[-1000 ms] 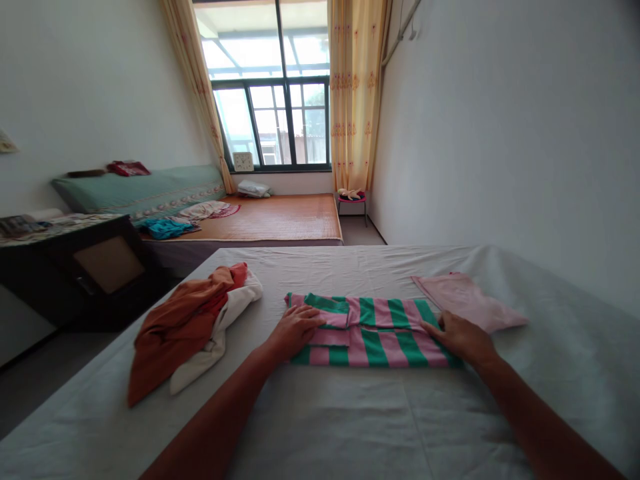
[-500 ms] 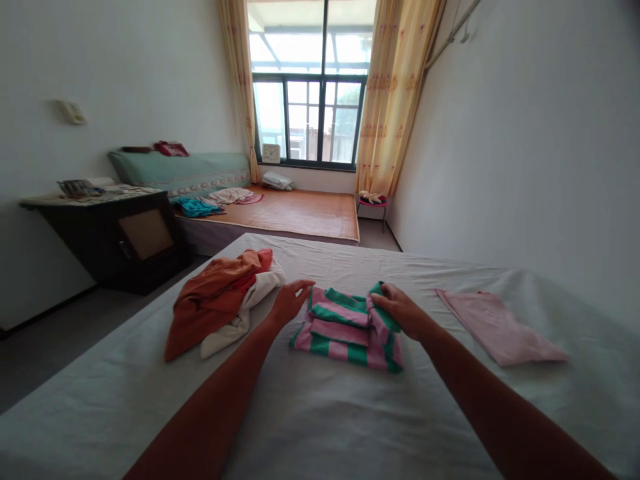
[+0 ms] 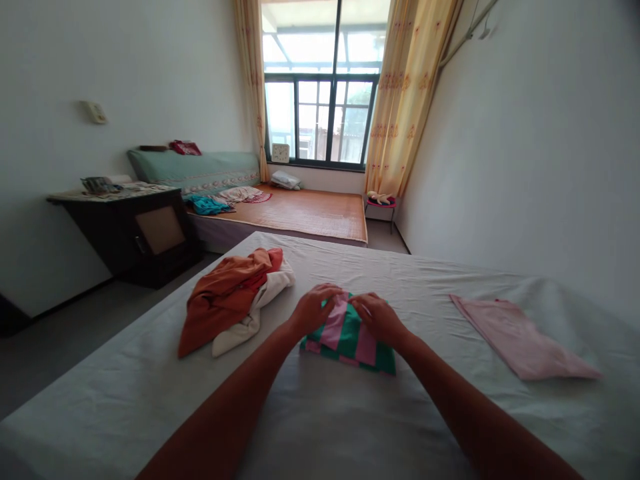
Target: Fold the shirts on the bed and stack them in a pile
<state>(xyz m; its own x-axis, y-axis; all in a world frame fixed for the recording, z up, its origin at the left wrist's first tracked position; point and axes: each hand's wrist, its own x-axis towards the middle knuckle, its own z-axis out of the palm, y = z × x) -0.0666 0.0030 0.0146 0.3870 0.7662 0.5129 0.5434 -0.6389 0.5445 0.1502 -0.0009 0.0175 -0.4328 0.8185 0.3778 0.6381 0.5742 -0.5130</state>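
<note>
A pink-and-green striped garment (image 3: pixel 353 341) lies folded into a compact bundle on the pale sheet. My left hand (image 3: pixel 316 308) grips its far left part, the fingers bent over the cloth. Close beside it, my right hand (image 3: pixel 380 320) holds the far right part with its fingers drawn together. Both hands cover much of the far edge, and the fingertips are partly hidden. To the left lies a loose heap of rust-orange cloth (image 3: pixel 220 300) with cream cloth (image 3: pixel 255 313) under it. A light pink garment (image 3: pixel 525 340) rests flat at the right.
The pale sheet (image 3: pixel 320 427) covers the surface under my hands. Beyond it stands a bed with a woven mat (image 3: pixel 310 212), bearing a blue cloth (image 3: pixel 210 205). A dark cabinet (image 3: pixel 150 233) is at the left, a small stool (image 3: pixel 381 202) near the curtain.
The striped garment's right part has been folded over, covering the inner layers. My right hand has moved left, towards my left hand. The view has turned slightly left.
</note>
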